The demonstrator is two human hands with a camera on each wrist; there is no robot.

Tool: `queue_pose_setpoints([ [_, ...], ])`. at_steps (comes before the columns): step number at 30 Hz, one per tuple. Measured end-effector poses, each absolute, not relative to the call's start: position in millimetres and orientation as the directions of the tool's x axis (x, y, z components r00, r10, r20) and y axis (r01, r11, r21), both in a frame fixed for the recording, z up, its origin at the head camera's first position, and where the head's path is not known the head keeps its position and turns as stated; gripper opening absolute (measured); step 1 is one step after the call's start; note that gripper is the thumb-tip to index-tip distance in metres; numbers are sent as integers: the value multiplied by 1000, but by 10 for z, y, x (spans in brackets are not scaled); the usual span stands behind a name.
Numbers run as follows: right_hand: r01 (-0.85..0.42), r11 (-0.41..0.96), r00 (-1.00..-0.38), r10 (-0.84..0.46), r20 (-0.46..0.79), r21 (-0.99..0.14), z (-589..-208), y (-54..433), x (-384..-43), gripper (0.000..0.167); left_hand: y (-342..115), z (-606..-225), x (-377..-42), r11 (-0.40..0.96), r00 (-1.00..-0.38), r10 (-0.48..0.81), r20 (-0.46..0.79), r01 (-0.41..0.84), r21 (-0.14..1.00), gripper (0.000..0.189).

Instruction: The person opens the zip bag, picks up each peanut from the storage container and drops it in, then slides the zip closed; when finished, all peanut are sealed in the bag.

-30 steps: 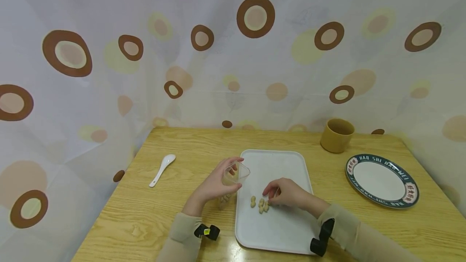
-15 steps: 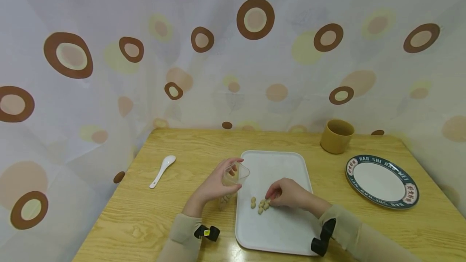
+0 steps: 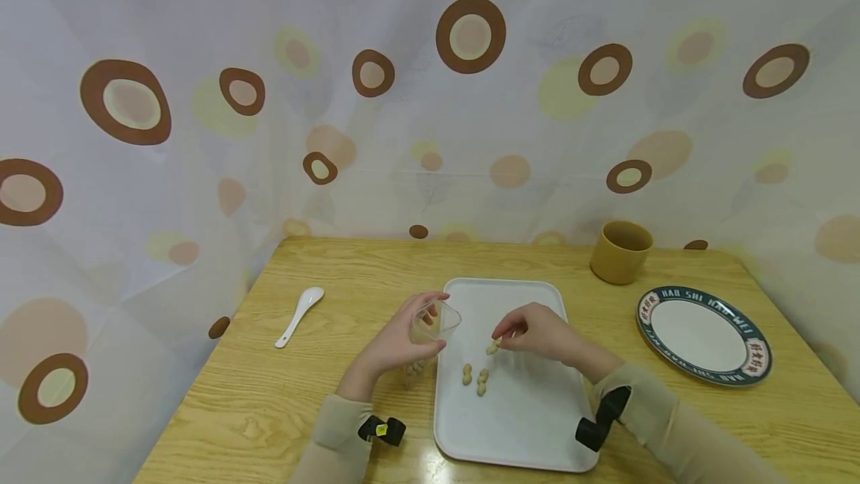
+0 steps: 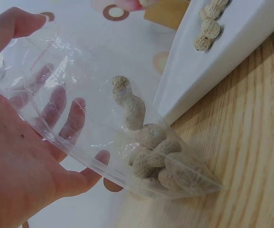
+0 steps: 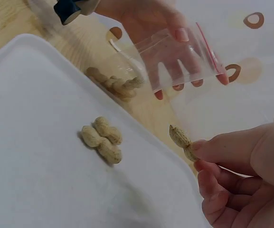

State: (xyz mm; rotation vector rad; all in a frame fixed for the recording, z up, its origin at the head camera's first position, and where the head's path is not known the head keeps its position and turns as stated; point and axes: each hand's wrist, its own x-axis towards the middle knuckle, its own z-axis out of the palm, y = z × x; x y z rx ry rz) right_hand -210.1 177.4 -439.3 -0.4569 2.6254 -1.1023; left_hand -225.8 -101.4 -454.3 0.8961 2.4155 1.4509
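Observation:
My left hand [image 3: 393,340] holds a clear zip bag [image 4: 96,126] by its mouth, fingers spread around the opening. Several unshelled peanuts [image 4: 151,159] lie in the bottom of the bag, which sits beside the tray's left edge. Above the white tray [image 3: 517,424], my right hand [image 3: 540,336] pinches one peanut [image 5: 178,136] between thumb and fingers. Two more peanuts [image 5: 101,140] lie close together on the tray, left of and below the right hand in the head view.
A white spoon [image 3: 299,317] lies on the wooden table [image 3: 235,394] at the left. Behind and right of the tray stand a brown mug [image 3: 621,254] and a plate with a dark green patterned rim [image 3: 702,296]. A patterned curtain [image 3: 430,95] hangs behind the table.
My right hand has picked up a peanut from the group on the tray and raised it a little, away from me. The left hand and the bag have stayed in place.

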Motion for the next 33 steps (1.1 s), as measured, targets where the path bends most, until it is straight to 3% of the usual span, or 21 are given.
queue_pose_setpoints([
  [18, -215, 610, -921, -386, -48, -763, -3926, 1460, -2253, 14, -1009, -4541, -2249, 357, -808, 575, 129, 389, 849, 69],
  [33, -245, 584, -916, -401, -13, -774, -3823, 1224, -2251, 15, -1001, -4538, -2241, 365, -815, 567, 120, 379, 850, 69],
])
